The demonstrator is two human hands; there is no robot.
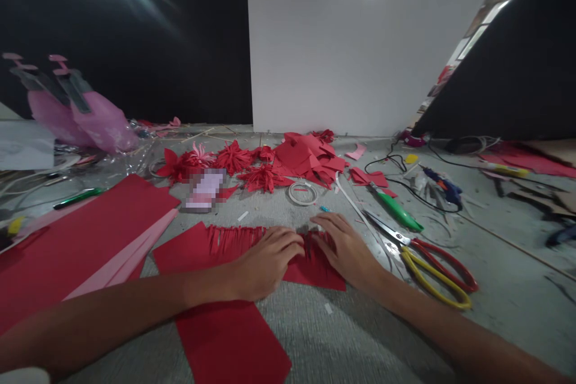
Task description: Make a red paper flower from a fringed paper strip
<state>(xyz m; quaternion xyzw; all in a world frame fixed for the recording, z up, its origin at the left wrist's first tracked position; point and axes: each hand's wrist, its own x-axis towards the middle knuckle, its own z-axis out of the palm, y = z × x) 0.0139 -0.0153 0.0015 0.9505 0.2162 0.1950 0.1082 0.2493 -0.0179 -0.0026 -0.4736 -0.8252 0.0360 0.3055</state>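
A red paper strip with a fringe cut along its far edge lies on the grey floor in front of me. My left hand rests on its middle with fingers curled down onto the paper. My right hand lies just to the right, fingers pressed on the fringed end of the same strip. The two hands nearly touch at the fingertips. Both hold the paper against the floor; what lies under the fingers is hidden.
Scissors with red and yellow handles lie right of my right hand. A green-handled cutter, a tape ring, red paper flowers, a scrap pile, big red sheets, another red sheet, a glue gun and cables surround me.
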